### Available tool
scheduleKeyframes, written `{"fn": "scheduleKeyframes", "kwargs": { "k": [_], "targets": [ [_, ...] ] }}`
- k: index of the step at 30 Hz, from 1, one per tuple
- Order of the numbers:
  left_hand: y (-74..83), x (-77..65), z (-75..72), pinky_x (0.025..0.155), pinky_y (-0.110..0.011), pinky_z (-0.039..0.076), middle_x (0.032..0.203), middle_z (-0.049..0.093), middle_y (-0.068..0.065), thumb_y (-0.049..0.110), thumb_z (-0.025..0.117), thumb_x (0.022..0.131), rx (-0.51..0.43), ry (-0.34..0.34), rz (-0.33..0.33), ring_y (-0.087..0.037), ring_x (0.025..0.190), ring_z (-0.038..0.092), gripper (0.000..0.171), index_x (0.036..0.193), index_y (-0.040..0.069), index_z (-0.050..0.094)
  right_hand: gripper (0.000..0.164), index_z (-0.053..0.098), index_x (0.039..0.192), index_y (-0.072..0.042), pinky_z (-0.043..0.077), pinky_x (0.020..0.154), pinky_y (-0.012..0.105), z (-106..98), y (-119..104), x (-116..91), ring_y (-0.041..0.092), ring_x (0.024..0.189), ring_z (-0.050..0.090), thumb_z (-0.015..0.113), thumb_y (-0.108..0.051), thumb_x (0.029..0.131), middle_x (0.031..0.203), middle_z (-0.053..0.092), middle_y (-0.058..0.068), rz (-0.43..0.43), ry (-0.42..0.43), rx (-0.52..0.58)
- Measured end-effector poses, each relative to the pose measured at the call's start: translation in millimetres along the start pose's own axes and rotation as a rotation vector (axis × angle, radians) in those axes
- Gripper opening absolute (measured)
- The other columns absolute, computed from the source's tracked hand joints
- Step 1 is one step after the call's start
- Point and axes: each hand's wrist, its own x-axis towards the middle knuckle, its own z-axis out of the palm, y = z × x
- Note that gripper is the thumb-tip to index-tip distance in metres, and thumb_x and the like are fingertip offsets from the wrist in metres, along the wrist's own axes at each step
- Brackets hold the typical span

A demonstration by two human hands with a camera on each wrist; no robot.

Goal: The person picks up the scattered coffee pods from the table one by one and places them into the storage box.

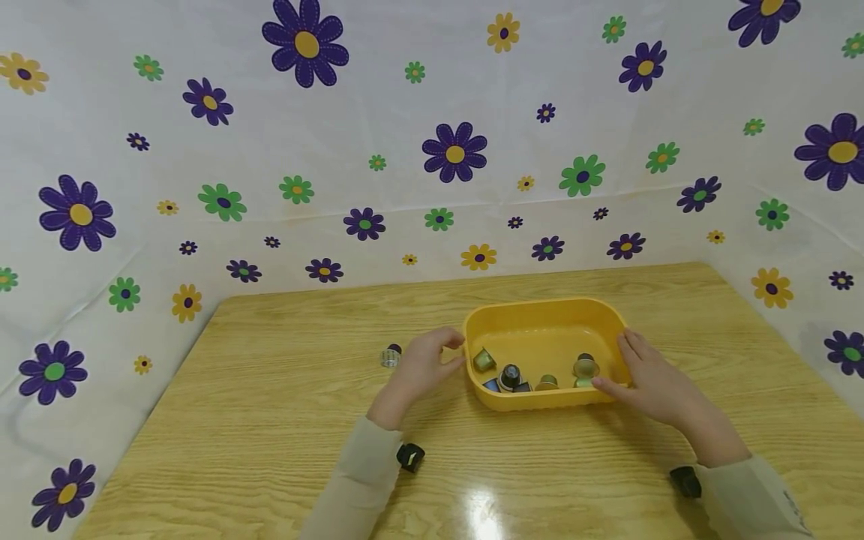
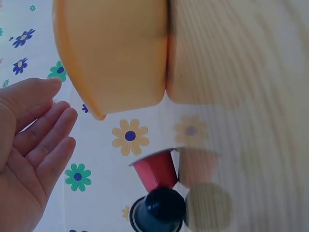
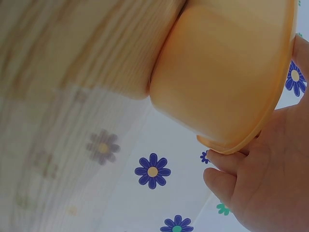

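Note:
A yellow plastic tub point(image 1: 547, 401) stands on the wooden table, with several coffee capsules point(image 1: 511, 375) in gold, green, blue and black along its near side. At its left end is my left hand point(image 1: 424, 364), fingers loosely bent and holding nothing; the left wrist view shows a gap between them and the tub point(image 2: 113, 58). My right hand point(image 1: 658, 382) holds the tub's right end, thumb at the near corner and fingers at the side rim. The right wrist view shows fingertips point(image 3: 219, 181) by the rim. Left of the left hand lie a red capsule point(image 2: 155, 170) and a dark capsule point(image 2: 159, 210).
The wooden table point(image 1: 270, 420) extends around the tub. A white cloth point(image 1: 378, 112) printed with flowers hangs behind it and along both sides. Black bands point(image 1: 409, 456) sit at both wrists, by the light sleeves point(image 1: 358, 480).

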Motion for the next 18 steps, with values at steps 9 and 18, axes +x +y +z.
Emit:
{"fn": "scheduleKeyframes", "kwargs": {
  "k": [9, 18],
  "targets": [
    [-12.3, -6.6, -6.7, 0.071, -0.032, 0.048, 0.097, 0.062, -0.008, 0.013, 0.066, 0.080, 0.052, 0.023, 0.027, -0.021, 0.083, 0.058, 0.024, 0.101, 0.002, 0.061, 0.092, 0.017, 0.131, 0.019, 0.018, 0.097, 0.057, 1.3, 2.7, 0.6, 0.047, 0.125, 0.013, 0.049, -0.053, 0.084, 0.137, 0.011, 0.035, -0.012, 0.008, -0.001],
    [-28.6, -17.6, -15.6, 0.075, -0.036, 0.047, 0.092, 0.062, -0.008, 0.008, 0.067, 0.078, 0.039, 0.029, -0.041, -0.022, 0.085, 0.058, 0.021, 0.097, 0.002, 0.062, 0.093, 0.017, 0.131, 0.019, 0.018, 0.097, 0.057, 2.3, 4.0, 1.3, 0.047, 0.125, 0.013, 0.048, -0.054, 0.083, 0.137, 0.011, 0.035, -0.011, 0.005, -0.004]
  ]
}}
